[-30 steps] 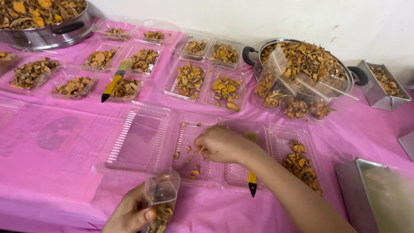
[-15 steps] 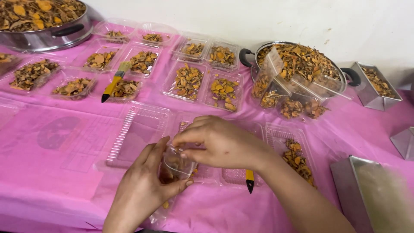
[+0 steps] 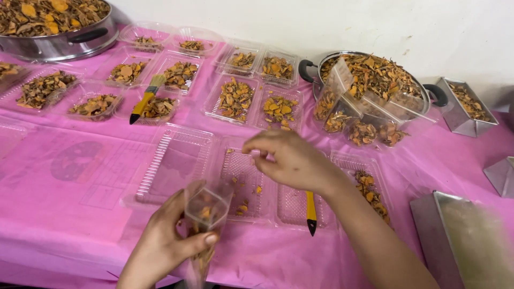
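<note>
My left hand point(image 3: 166, 243) grips a small clear plastic pouch point(image 3: 206, 211) at the table's near edge; the pouch holds dried orange-brown slices. My right hand point(image 3: 289, 158) hovers above an open clear plastic tray point(image 3: 243, 184) with a few slices left in it, fingertips pinched together at the left; I cannot tell whether a slice is between them. A yellow-handled brush point(image 3: 310, 210) lies under my right wrist on a second clear tray point(image 3: 292, 206).
Several clear trays of dried slices point(image 3: 235, 99) cover the pink tablecloth point(image 3: 69, 214). Another brush point(image 3: 145, 99) lies at the left. A steel pot point(image 3: 375, 75) heaped with slices and filled pouches stands at back right, a big steel bowl point(image 3: 53, 27) back left, metal tins point(image 3: 460, 241) right.
My hands met over the tray half a second ago with the pouch between them. Now the left hand has dropped toward the near edge with the pouch and the right has lifted away.
</note>
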